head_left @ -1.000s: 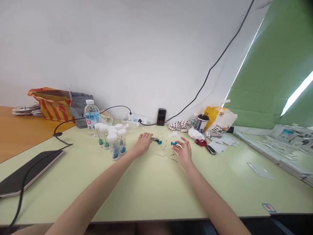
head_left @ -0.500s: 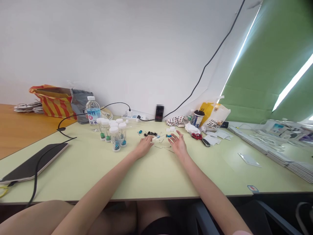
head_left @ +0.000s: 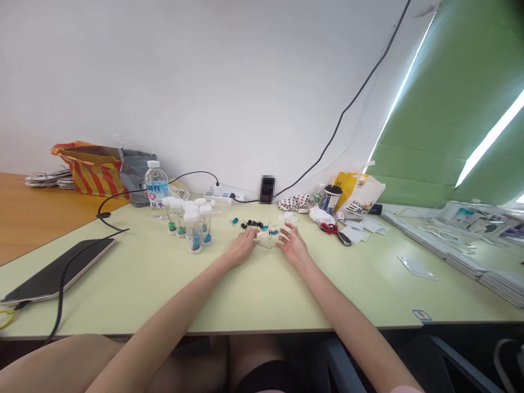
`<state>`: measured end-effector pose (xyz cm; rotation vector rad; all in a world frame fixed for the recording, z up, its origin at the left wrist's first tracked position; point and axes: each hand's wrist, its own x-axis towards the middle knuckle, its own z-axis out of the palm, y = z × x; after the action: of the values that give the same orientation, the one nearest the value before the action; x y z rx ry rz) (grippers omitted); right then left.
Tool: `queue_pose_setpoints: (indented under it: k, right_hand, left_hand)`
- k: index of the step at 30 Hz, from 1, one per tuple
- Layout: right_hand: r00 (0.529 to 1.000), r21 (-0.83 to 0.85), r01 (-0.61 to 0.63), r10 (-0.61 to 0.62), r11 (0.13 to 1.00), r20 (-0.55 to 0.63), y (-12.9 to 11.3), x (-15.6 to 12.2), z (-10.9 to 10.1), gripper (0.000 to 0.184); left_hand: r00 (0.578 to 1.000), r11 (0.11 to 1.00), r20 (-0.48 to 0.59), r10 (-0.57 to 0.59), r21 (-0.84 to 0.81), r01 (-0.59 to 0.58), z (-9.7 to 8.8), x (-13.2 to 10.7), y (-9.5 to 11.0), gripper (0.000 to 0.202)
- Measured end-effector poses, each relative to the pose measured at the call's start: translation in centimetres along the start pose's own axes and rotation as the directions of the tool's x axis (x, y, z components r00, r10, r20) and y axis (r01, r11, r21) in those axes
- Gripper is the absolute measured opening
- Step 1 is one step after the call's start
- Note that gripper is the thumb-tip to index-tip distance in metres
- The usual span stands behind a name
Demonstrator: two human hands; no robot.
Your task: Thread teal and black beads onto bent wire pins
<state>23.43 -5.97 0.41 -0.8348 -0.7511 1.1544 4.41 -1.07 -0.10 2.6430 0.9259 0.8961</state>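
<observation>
Blue piece (head_left: 273, 232), shape unclear, pinched in right hand (head_left: 293, 246), left hand (head_left: 241, 247) holding partly hidden clear tube (head_left: 262, 234)

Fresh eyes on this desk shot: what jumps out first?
Probably the large green blind at upper right, then the red-and-yellow striped bag at far left. Nearer the middle, a cluster of white-capped clear tubes stands left of the left hand. A small blue part shows between that hand and the right hand.
</observation>
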Motion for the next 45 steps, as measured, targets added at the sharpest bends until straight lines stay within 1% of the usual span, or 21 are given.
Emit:
queue_pose_setpoints:
  k: [4,7,11,16,20,22,24,28,32,34,36,38,40,41,42,43,45]
  right_hand:
    - [0.999,0.099,-0.032,0.030,0.995,0.027,0.2,-0.1,0.2,0.027]
    - [0.999,0.159,-0.031,0.028,0.987,0.027,0.3,0.0,0.3,0.024]
    - [0.999,0.156,-0.031,0.026,0.987,0.033,0.4,0.0,0.4,0.023]
    - [0.994,0.020,0.008,-0.010,1.000,0.110,0.5,-0.4,0.6,0.022]
    - [0.983,-0.115,0.145,-0.129,0.983,0.132,0.2,-0.7,0.5,0.027]
    - [0.969,-0.203,0.223,-0.194,0.953,0.153,-0.1,-0.8,0.4,0.030]
    - [0.957,-0.284,0.266,-0.218,0.921,0.191,-0.5,-0.9,0.3,0.033]
    - [0.961,-0.425,0.248,-0.167,0.871,0.220,-1.3,-0.9,0.2,0.043]
    - [0.961,-0.583,0.243,-0.111,0.775,0.252,-1.6,-1.1,0.2,0.051]
    - [0.960,-0.608,0.236,-0.085,0.758,0.268,-1.6,-1.1,0.3,0.054]
    - [0.963,-0.607,0.210,-0.055,0.766,0.265,-1.5,-0.9,0.2,0.057]
    - [0.973,-0.582,0.194,-0.079,0.790,0.218,-1.4,-0.4,-0.1,0.057]
    - [0.975,-0.577,0.222,-0.180,0.786,0.131,-1.3,0.1,-0.6,0.053]
    - [0.966,-0.604,0.248,-0.241,0.757,0.095,-1.2,0.4,-1.0,0.048]
    - [0.953,-0.651,0.274,-0.290,0.708,0.086,-1.0,0.5,-1.3,0.043]
    - [0.942,-0.709,0.298,-0.317,0.639,0.111,-0.8,0.6,-1.5,0.038]
    - [0.923,-0.814,0.358,-0.304,0.457,0.235,-0.3,0.5,-1.7,0.028]
  left_hand:
    - [1.000,1.000,0.004,-0.005,0.007,0.005,0.1,0.0,0.0,0.024]
    - [1.000,1.000,0.002,0.008,0.025,-0.008,0.1,0.0,0.0,0.025]
    - [0.999,0.998,-0.003,0.041,0.051,-0.041,0.1,-0.1,0.1,0.026]
    - [0.999,0.996,0.019,0.039,0.081,-0.040,0.1,0.0,0.2,0.028]
    - [0.999,0.990,0.034,0.042,0.132,-0.046,0.1,0.0,0.2,0.029]
    - [0.998,0.988,0.037,0.043,0.146,-0.048,0.1,0.0,0.1,0.030]
    - [0.999,0.988,0.038,0.038,0.151,-0.043,0.0,0.0,0.1,0.030]
    - [0.997,0.983,0.043,0.060,0.169,-0.066,-0.2,-0.1,0.2,0.031]
    - [0.992,0.974,0.073,0.102,0.194,-0.114,-0.3,-0.1,0.3,0.032]
    - [0.992,0.975,0.073,0.107,0.185,-0.119,-0.3,-0.1,0.3,0.032]
    - [0.993,0.981,0.060,0.102,0.163,-0.110,-0.3,-0.1,0.3,0.032]
    - [0.997,0.988,0.033,0.074,0.135,-0.078,-0.3,-0.1,0.2,0.032]
    - [1.000,0.993,-0.011,0.018,0.118,-0.016,-0.3,-0.1,-0.1,0.030]
    - [0.999,0.993,-0.039,-0.016,0.113,0.021,-0.2,-0.1,-0.2,0.029]
    - [0.996,0.992,-0.070,-0.050,0.110,0.058,-0.2,-0.1,-0.4,0.029]
    - [0.992,0.990,-0.102,-0.080,0.106,0.091,-0.2,-0.1,-0.6,0.029]
    - [0.978,0.986,-0.165,-0.128,0.083,0.143,-0.2,0.0,-1.1,0.029]
